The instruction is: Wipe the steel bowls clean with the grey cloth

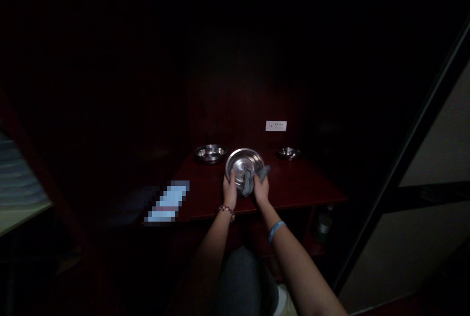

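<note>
A shiny metal bowl (242, 163) is tilted toward me above the dark red shelf. My left hand (230, 191) grips its near left rim, with the thumb over the inside. On the near right side, my right hand (261, 189) is closed on a grey cloth (247, 182), which is bunched against the bowl's rim and inner wall. Fingers of both hands are partly hidden beneath the bowl. Behind it to the left stands another metal bowl (211, 152), and a smaller metal bowl (289, 153) sits to the right.
The dark red shelf (293, 184) ends at a front edge before my knees. A white socket panel (276, 125) is on the back wall. Below the shelf at right stands a bottle (323, 225). A pixelated bright patch (169, 202) lies at left.
</note>
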The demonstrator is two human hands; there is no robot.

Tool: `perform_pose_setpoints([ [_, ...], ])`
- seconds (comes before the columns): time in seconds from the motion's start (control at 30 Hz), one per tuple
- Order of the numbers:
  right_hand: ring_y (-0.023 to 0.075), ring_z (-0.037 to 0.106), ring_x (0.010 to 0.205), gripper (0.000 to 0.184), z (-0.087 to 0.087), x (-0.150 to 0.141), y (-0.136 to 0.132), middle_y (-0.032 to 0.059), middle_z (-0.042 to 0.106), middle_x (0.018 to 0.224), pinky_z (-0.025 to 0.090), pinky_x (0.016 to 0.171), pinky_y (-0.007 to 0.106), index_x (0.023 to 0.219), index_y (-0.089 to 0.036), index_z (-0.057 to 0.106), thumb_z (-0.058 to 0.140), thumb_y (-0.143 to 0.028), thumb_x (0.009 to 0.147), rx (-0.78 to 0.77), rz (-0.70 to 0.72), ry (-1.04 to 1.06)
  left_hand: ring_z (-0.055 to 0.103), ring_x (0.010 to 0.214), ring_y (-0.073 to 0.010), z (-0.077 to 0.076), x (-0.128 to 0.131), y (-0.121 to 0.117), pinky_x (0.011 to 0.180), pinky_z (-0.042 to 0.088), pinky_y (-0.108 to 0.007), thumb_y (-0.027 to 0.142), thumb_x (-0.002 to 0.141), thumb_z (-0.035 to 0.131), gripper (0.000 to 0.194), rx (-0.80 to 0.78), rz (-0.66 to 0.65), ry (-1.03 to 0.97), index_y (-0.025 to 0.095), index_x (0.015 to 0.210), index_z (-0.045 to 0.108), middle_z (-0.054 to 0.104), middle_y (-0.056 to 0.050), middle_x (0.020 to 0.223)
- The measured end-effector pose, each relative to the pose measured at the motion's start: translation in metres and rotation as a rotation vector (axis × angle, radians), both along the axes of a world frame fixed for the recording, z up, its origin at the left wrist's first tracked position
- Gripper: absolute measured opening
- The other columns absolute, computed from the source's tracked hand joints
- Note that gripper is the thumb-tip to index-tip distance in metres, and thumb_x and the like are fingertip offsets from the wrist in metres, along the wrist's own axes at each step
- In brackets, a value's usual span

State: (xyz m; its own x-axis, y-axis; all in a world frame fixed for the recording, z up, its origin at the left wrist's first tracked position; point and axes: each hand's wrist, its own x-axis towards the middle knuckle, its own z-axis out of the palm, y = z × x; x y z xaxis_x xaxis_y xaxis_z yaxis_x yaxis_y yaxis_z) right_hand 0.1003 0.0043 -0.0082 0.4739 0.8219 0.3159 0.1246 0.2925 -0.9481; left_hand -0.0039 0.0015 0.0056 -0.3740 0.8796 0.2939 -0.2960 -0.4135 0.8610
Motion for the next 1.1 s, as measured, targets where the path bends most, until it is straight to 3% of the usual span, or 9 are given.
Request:
perform_pose_setpoints([
  [0.2, 0.0256, 0.07, 0.116, 0.048, -0.005, 0.002, 0.005, 0.0123, 0.072, 0.126, 0.054, 0.1, 0.038, 0.133, -0.017, 0.059, 0.048, -0.034, 0.09, -0.013, -0.017, -0.006, 0.065, 0.122, -0.025, 0.001, 0.004, -0.002, 0.114, 0.042, -0.042, 0.02, 0.085, 0.071, 0.04, 0.02, -0.051, 0.017, 0.016, 0.124, 0.063, 0.07, -0.014, 0.128],
  [0.5, 0.0261, 0.068, 0.121, 0.053, -0.003, 0.003, 0.002, 0.0151, 0.069, 0.132, 0.052, 0.103, 0.036, 0.138, -0.013, 0.054, 0.047, -0.037, 0.091, 0.0, -0.039, 0.006, 0.065, 0.121, -0.024, 0.002, 0.002, -0.007, 0.114, 0.042, -0.04, 0.02, 0.08, 0.075, 0.051, 0.004, -0.035, 0.086, 0.019, 0.128, 0.056, 0.068, -0.012, 0.13],
  [0.8, 0.0282, 0.068, 0.121, 0.055, -0.002, 0.003, 0.001, 0.0155, 0.069, 0.131, 0.051, 0.103, 0.038, 0.141, -0.013, 0.053, 0.049, -0.038, 0.091, 0.025, -0.018, 0.053, 0.056, 0.133, -0.025, -0.009, 0.002, 0.002, 0.12, 0.034, -0.041, 0.018, 0.08, 0.074, 0.064, 0.093, -0.074, 0.181, 0.019, 0.138, 0.049, 0.059, -0.012, 0.143],
  [1.1, 0.0304, 0.069, 0.118, 0.054, 0.0, 0.002, -0.001, 0.0138, 0.073, 0.123, 0.053, 0.1, 0.038, 0.136, -0.015, 0.058, 0.056, -0.037, 0.087, 0.004, -0.006, 0.094, 0.06, 0.129, -0.026, -0.009, 0.002, 0.007, 0.118, 0.038, -0.044, 0.013, 0.081, 0.071, 0.053, 0.054, -0.073, 0.172, 0.016, 0.132, 0.056, 0.064, -0.014, 0.137],
])
